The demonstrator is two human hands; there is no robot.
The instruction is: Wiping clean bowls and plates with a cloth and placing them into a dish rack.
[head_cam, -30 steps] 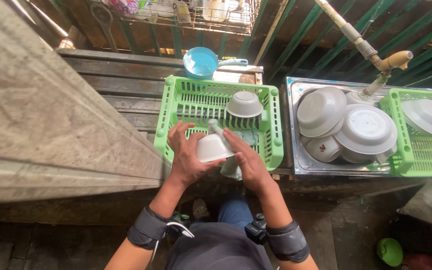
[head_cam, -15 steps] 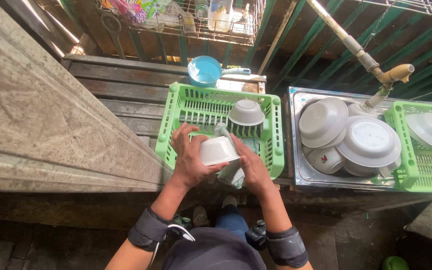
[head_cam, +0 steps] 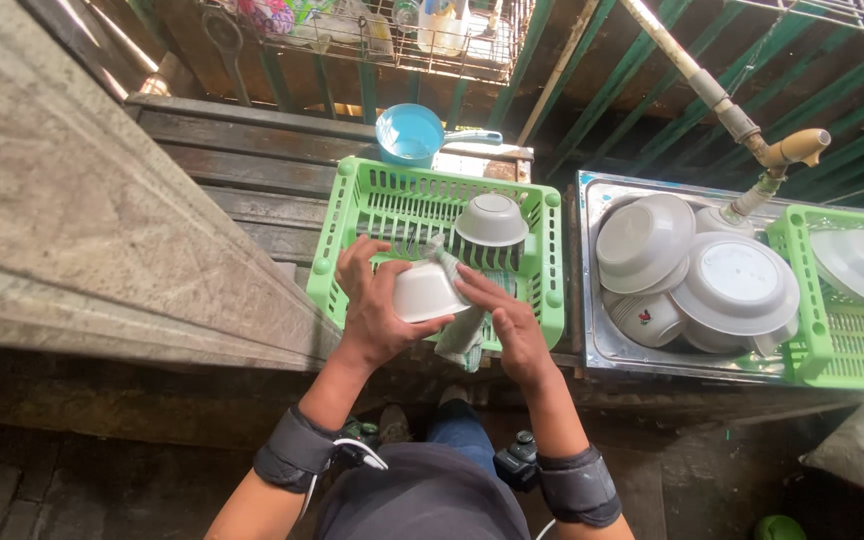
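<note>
A weathered grey wooden bench [head_cam: 252, 165] of planks runs along the far side, and a slanted grey concrete slab [head_cam: 72, 220] fills the left, leaving no room on that side of the hands. A steel sink basin [head_cam: 588, 330] at the right is packed with stacked white plastic bowls and plates [head_cam: 732, 285], under a pipe with a beige tap [head_cam: 797, 148]. Further right, a second green plastic basket [head_cam: 842, 345] holding a white plate is cut off by the frame edge.

The light green slotted plastic dish basket [head_cam: 352, 215] sits on the bench between slab and sink; its left half is open, and one upturned white bowl [head_cam: 492, 218] rests near its right wall. A blue plastic scoop pan [head_cam: 409, 133] stands just behind its far rim.

Above the basket's near edge, the left hand [head_cam: 372, 310] has its fingers curled around a small white plastic bowl [head_cam: 427, 292], tipped on its side. The right hand [head_cam: 507, 318] presses a grey-green cloth [head_cam: 460, 335] against the bowl, fingers closed on the cloth; the cloth's tail hangs below the basket rim. The bowl's inside is turned away and cannot be seen.
</note>
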